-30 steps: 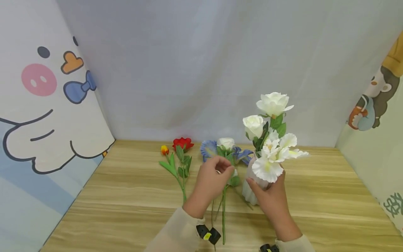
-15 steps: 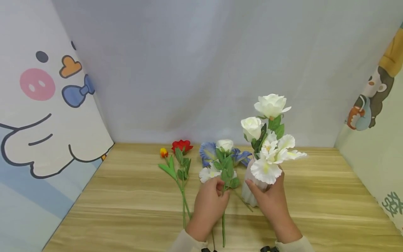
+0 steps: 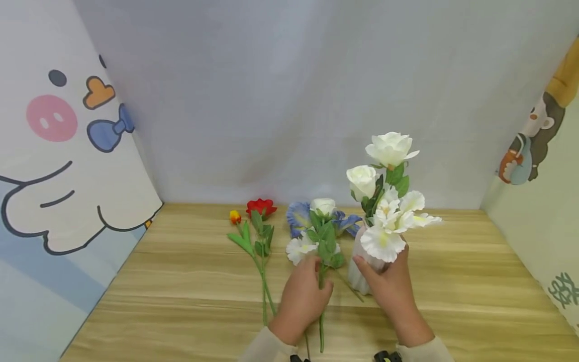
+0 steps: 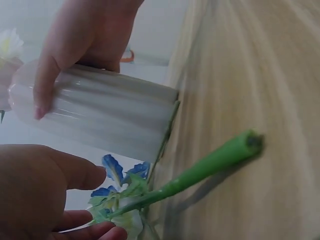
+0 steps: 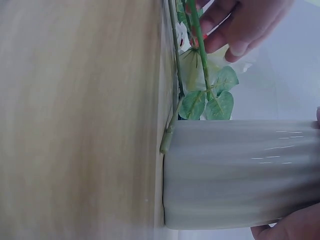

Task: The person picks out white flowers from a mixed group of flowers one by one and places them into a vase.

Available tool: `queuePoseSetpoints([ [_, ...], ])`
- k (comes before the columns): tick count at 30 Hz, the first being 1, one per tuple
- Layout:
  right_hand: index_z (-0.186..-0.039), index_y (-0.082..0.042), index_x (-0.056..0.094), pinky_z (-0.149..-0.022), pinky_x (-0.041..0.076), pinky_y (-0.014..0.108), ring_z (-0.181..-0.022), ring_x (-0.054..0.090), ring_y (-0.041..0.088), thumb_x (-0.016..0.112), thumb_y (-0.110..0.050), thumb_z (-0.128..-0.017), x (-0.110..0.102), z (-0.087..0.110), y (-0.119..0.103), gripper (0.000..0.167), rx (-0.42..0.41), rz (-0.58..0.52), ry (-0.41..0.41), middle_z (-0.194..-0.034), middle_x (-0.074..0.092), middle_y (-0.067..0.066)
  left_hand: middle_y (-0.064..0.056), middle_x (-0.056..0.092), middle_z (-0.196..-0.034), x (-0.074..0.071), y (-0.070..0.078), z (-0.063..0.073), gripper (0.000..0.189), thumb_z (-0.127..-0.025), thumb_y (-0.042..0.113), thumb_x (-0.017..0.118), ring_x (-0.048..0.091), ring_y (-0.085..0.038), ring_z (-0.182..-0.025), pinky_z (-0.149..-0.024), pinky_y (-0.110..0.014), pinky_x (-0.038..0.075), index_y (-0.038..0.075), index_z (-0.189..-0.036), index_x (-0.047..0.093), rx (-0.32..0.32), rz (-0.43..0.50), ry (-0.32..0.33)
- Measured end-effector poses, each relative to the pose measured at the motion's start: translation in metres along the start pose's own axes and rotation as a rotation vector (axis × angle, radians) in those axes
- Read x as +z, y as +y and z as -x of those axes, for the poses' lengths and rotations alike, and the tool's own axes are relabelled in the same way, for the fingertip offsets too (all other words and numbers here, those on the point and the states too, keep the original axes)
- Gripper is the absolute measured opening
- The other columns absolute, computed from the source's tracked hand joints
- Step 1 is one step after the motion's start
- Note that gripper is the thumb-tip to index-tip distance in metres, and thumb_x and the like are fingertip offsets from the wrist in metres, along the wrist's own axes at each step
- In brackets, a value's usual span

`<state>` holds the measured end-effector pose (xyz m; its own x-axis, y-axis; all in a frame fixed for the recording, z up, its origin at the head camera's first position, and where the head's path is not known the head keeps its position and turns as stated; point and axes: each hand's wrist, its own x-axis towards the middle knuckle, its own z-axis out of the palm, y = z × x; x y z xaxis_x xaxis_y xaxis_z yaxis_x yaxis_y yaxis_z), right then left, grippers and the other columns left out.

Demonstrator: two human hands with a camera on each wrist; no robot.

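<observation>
My right hand [image 3: 392,286] grips a white ribbed vase [image 3: 359,274] standing on the table. Two white roses [image 3: 363,182] and a white iris [image 3: 384,236] rise from its mouth. Left of it, my left hand [image 3: 304,296] is at the green stem [image 3: 321,327] of a white rose [image 3: 323,206] lying on the table. Thumb and fingers are parted around that stem in the left wrist view, where the cut end [image 4: 254,142] points toward the camera. Beneath the rose lie blue irises [image 3: 299,218] and a white iris [image 3: 300,248], partly covered by leaves.
Further left on the wooden table [image 3: 181,281] lie a red flower [image 3: 261,206] and an orange-yellow tulip [image 3: 235,217], stems crossing. A thin loose stem [image 3: 350,287] ends against the vase base. A grey-white backdrop [image 3: 271,100] stands behind, with printed panels at both sides.
My left hand has come down toward me from above the flowers to the rose's stem, its thumb now parted from the fingers. My right hand and the vase stay in place.
</observation>
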<state>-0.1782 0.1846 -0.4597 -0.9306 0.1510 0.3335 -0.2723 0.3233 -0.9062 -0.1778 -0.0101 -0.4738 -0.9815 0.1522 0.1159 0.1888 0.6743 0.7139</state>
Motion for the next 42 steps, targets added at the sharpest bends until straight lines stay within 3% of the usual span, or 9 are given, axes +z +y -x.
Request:
queuePoseSetpoints([
  [4, -0.161, -0.013, 0.008, -0.117, 0.030, 0.058, -0.141, 0.037, 0.031, 0.082, -0.016, -0.091, 0.000, 0.000, -0.002, 0.102, 0.003, -0.006, -0.011, -0.155, 0.032, 0.015, -0.014, 0.062, -0.124, 0.005, -0.001, 0.001, 0.052, -0.095, 0.018, 0.076, 0.061, -0.031, -0.116, -0.096, -0.047, 0.053, -0.002, -0.138, 0.055, 0.001, -0.010, -0.003],
  [12, -0.161, -0.012, 0.009, -0.116, 0.031, 0.058, -0.140, 0.038, 0.032, 0.082, -0.016, -0.091, -0.001, 0.001, -0.005, 0.102, -0.002, 0.006, 0.002, -0.153, 0.034, 0.016, -0.016, 0.065, -0.115, 0.009, -0.001, 0.001, 0.046, -0.096, 0.010, 0.073, 0.064, -0.032, -0.111, -0.092, -0.047, 0.055, -0.007, -0.135, 0.058, 0.026, -0.025, 0.009],
  [16, -0.160, -0.012, 0.009, -0.116, 0.031, 0.057, -0.140, 0.038, 0.031, 0.082, -0.016, -0.091, -0.002, 0.002, -0.005, 0.101, -0.003, 0.012, 0.000, -0.152, 0.034, 0.016, -0.012, 0.064, -0.111, 0.010, -0.001, 0.000, 0.046, -0.096, 0.009, 0.073, 0.064, -0.025, -0.100, -0.083, -0.042, 0.056, -0.006, -0.136, 0.057, 0.011, 0.034, -0.020],
  [24, -0.160, -0.011, 0.009, -0.115, 0.032, 0.056, -0.137, 0.041, 0.031, 0.083, -0.016, -0.090, -0.002, 0.002, -0.006, 0.102, 0.018, 0.009, 0.005, -0.149, 0.036, 0.017, -0.003, 0.067, -0.103, 0.010, -0.007, -0.004, 0.064, -0.093, 0.002, 0.070, 0.067, -0.014, -0.085, -0.071, -0.033, 0.058, -0.005, -0.150, 0.042, -0.119, 0.440, -0.106],
  [30, -0.160, -0.009, 0.010, -0.115, 0.033, 0.055, -0.139, 0.038, 0.031, 0.084, -0.013, -0.089, -0.001, 0.000, -0.005, 0.103, 0.005, -0.001, -0.001, -0.152, 0.033, 0.017, -0.014, 0.071, -0.101, 0.008, -0.006, -0.006, 0.062, -0.091, 0.000, 0.069, 0.069, -0.020, -0.077, -0.071, -0.035, 0.060, -0.009, -0.147, 0.044, -0.261, 0.855, -0.225],
  [33, -0.159, -0.007, 0.010, -0.115, 0.033, 0.056, -0.139, 0.039, 0.032, 0.084, -0.012, -0.089, 0.000, 0.000, -0.005, 0.102, 0.004, -0.005, -0.003, -0.152, 0.033, 0.017, -0.017, 0.071, -0.101, 0.009, -0.006, -0.005, 0.058, -0.094, 0.004, 0.067, 0.067, -0.019, -0.079, -0.072, -0.031, 0.059, -0.010, -0.146, 0.045, -0.314, 0.971, -0.275],
  [35, -0.159, -0.007, 0.010, -0.115, 0.033, 0.055, -0.138, 0.039, 0.031, 0.084, -0.012, -0.088, 0.000, -0.001, -0.005, 0.103, 0.004, -0.003, -0.002, -0.151, 0.034, 0.017, -0.016, 0.070, -0.097, 0.010, -0.005, -0.004, 0.055, -0.094, 0.003, 0.065, 0.067, -0.019, -0.079, -0.071, -0.030, 0.059, -0.010, -0.145, 0.047, -0.326, 0.975, -0.270],
  [37, -0.159, -0.007, 0.011, -0.115, 0.033, 0.055, -0.138, 0.039, 0.031, 0.084, -0.012, -0.088, 0.000, 0.000, -0.005, 0.103, 0.002, 0.001, 0.003, -0.151, 0.035, 0.017, -0.013, 0.068, -0.092, 0.012, -0.004, -0.002, 0.052, -0.093, 0.001, 0.065, 0.067, -0.018, -0.075, -0.069, -0.030, 0.059, -0.010, -0.142, 0.050, -0.307, 0.915, -0.238],
  [42, -0.159, -0.008, 0.012, -0.115, 0.033, 0.054, -0.138, 0.039, 0.029, 0.084, -0.013, -0.088, 0.000, 0.000, -0.006, 0.102, -0.002, 0.001, 0.004, -0.152, 0.035, 0.016, -0.001, 0.066, -0.083, 0.018, -0.001, 0.001, 0.044, -0.088, 0.005, 0.070, 0.063, -0.011, -0.070, -0.067, -0.030, 0.056, -0.006, -0.129, 0.060, -0.167, 0.524, -0.118],
])
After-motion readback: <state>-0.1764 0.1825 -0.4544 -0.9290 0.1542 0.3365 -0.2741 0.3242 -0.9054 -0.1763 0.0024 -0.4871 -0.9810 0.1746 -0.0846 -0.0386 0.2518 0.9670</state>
